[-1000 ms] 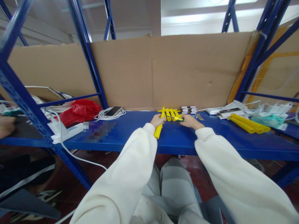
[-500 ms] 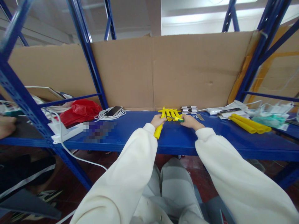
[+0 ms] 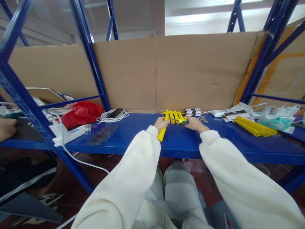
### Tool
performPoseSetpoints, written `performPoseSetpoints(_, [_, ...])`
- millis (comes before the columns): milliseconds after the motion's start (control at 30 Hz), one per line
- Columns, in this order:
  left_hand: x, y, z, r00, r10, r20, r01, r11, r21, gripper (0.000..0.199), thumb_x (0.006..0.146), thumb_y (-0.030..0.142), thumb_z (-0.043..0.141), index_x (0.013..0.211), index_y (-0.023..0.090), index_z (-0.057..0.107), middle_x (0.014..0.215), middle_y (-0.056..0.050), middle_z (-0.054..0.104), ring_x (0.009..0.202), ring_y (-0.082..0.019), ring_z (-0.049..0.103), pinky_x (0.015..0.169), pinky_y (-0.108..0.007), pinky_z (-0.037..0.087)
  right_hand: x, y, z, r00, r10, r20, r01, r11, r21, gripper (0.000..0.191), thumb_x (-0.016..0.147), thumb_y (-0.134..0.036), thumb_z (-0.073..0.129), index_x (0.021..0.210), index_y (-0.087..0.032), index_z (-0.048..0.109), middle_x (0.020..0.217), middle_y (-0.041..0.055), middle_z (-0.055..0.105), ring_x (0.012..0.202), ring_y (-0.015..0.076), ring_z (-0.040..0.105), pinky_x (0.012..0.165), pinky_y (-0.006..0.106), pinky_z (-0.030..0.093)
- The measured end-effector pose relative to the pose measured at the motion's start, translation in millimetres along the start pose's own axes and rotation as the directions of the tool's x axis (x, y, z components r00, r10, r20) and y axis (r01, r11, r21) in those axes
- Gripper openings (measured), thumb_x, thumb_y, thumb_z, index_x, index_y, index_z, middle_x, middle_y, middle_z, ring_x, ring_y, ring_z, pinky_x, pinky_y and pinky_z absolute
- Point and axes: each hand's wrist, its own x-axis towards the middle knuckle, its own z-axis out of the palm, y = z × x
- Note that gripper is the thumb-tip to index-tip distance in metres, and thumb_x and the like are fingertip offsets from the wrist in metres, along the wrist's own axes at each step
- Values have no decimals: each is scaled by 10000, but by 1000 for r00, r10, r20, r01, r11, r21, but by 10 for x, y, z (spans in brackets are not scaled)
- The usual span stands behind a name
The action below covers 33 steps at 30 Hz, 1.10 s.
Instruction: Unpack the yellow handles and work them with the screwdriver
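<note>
My left hand [image 3: 160, 123] is wrapped round a yellow tube-shaped piece [image 3: 162, 134], which leans with its wide end toward me. In my right hand [image 3: 193, 124] is a screwdriver with a green and yellow handle [image 3: 184, 121]. Its thin shaft points left, and the tip is at the yellow piece near my left fingers. Behind my hands several similar yellow pieces [image 3: 177, 116] lie in a row on the blue shelf [image 3: 138, 127]. Small black-and-white packs [image 3: 193, 112] are stacked beyond my right hand, with a small metal plate [image 3: 204, 119] beside them.
Yellow tubes [image 3: 254, 126] lie at the right by white packets and cables. On the left are a phone [image 3: 116, 113] on a coiled white cable, a red bag [image 3: 82, 114] and a white power strip [image 3: 75, 134]. Cardboard [image 3: 178, 70] stands behind. Another person's hand [image 3: 7, 128] shows far left.
Both hands keep nearly the same place and hold. The screwdriver handle has shifted very slightly in my right hand. At the far left, the other person's hand has moved a little.
</note>
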Motion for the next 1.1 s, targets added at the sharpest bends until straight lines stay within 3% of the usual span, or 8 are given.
performPoseSetpoints(333, [14,-10,-2,1000,3,-3,-3,1000,9,194,809,47,565,653,162,557,432,76,459,349,-85,434,445,-218,405,-21,-42,-40,1000,-6,26,6,1000,25,236,819,-181,612,1039,-148,691,1007,131,756,907,243,701,738,260,459])
performPoseSetpoints(533, [62,-54,0,1000,23,9,-24,1000,7,193,777,31,559,632,159,567,423,68,466,354,-88,433,433,-216,398,-26,-35,-28,999,45,-2,-45,999,1,320,776,-177,665,1095,-165,677,1002,124,757,913,251,704,724,268,466])
performPoseSetpoints(767, [34,-33,-2,1000,14,11,-14,1000,13,194,782,37,554,634,163,565,427,68,464,354,-92,434,438,-225,405,11,-26,5,999,-18,42,17,1000,26,206,816,-181,611,999,-166,704,1023,120,757,925,240,703,758,255,469])
performPoseSetpoints(1100, [-15,17,-8,999,20,-37,-20,1000,-10,187,802,22,533,685,167,553,423,81,454,345,-90,434,432,-216,391,5,-4,-13,1000,-18,12,18,1000,24,279,769,-147,644,1046,-158,677,1032,119,747,896,238,688,737,261,469])
